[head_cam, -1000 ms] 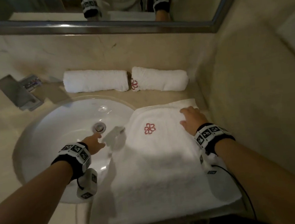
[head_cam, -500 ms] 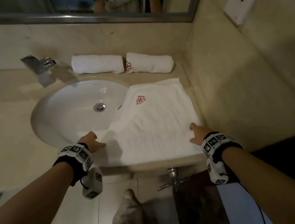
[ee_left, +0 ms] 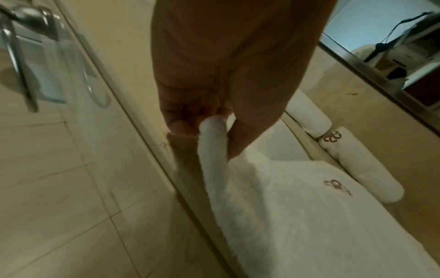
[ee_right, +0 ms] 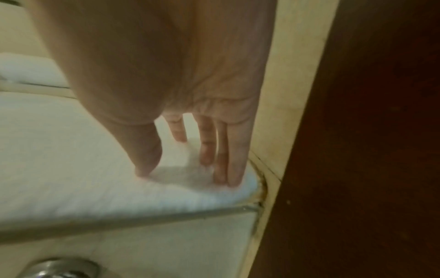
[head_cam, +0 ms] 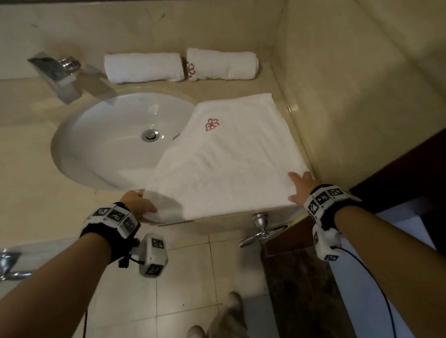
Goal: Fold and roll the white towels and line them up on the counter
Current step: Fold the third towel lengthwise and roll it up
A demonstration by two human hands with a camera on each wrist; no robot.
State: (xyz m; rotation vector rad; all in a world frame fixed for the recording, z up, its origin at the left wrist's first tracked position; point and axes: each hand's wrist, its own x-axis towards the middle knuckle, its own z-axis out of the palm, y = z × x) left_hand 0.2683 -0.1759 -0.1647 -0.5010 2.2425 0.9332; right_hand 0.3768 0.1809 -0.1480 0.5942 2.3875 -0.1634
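Note:
A folded white towel (head_cam: pixel 232 162) with a red emblem lies flat on the counter (head_cam: pixel 16 187), its left part hanging over the sink basin (head_cam: pixel 111 135). My left hand (head_cam: pixel 138 203) pinches the towel's near left corner (ee_left: pixel 212 131) between thumb and curled fingers. At the near right corner, my right hand (head_cam: pixel 300 186) presses down on the towel (ee_right: pixel 71 159) with straight fingers (ee_right: pixel 228 159). Two rolled white towels (head_cam: pixel 144 67) (head_cam: pixel 223 63) lie end to end against the back wall, also seen in the left wrist view (ee_left: pixel 361 169).
A chrome faucet (head_cam: pixel 54 73) stands left of the rolls. A beige side wall (head_cam: pixel 344 90) borders the counter right of the towel. Below the counter edge hang chrome towel holders (head_cam: pixel 260 227) (head_cam: pixel 6 266), above a tiled floor (head_cam: pixel 173 294) and my feet.
Both hands have drawn back from the towel's middle and the basin to its near corners at the counter edge. The left hand has taken hold of its corner. My view has pulled back.

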